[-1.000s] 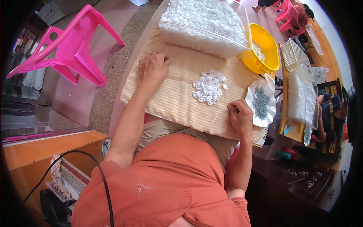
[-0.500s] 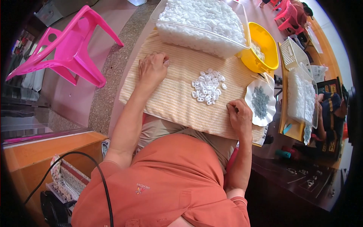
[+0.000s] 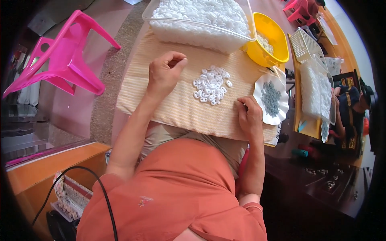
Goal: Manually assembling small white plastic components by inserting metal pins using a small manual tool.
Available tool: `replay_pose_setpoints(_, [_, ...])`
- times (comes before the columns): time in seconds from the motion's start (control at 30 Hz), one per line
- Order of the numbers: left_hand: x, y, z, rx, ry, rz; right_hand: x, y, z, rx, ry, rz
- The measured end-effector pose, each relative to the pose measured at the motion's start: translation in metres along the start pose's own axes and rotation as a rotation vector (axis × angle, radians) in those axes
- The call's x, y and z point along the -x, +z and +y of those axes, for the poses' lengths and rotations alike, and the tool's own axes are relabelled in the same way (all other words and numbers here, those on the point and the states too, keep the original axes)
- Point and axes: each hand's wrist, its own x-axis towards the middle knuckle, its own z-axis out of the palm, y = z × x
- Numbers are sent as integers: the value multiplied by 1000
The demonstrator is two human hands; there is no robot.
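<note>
A pile of small white oval plastic pieces with two holes (image 3: 211,85) lies on a striped tan towel (image 3: 189,116). To the left of the pile, my left hand (image 3: 165,74) is raised over the towel, its fingers curled in towards the thumb. My right hand (image 3: 250,114) rests at the towel's right side, with thumb and fingertips pressed together. Whatever either hand may hold is too small or hidden to make out. Beside my right hand stands a white wavy-edged dish (image 3: 284,107) with a heap of tiny grey pieces (image 3: 271,98).
Behind the towel is a clear plastic bin (image 3: 193,38) full of white pieces. A yellow bucket (image 3: 277,34) with pale pieces stands to its right. A pink plastic chair (image 3: 60,60) is at the left. Another person (image 3: 350,104) sits at the far right beside another white-filled bin (image 3: 315,92).
My left hand has lifted and turned, with its thumb side now showing. The right hand keeps its pinch beside the dish. The whole view has shifted slightly.
</note>
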Motion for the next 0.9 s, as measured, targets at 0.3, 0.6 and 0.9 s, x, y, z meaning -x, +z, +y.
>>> replay_pose_setpoints(0.3, [43, 40, 20, 652, -385, -413, 1, 3, -3, -502, 284, 10])
replay_pose_setpoints(0.6, [61, 53, 29, 775, -599, -514, 4, 6, -10, -866, 448, -62])
replay_pose_setpoints(0.9, [62, 55, 22, 825, -681, -542, 4, 17, -9, -945, 436, -172])
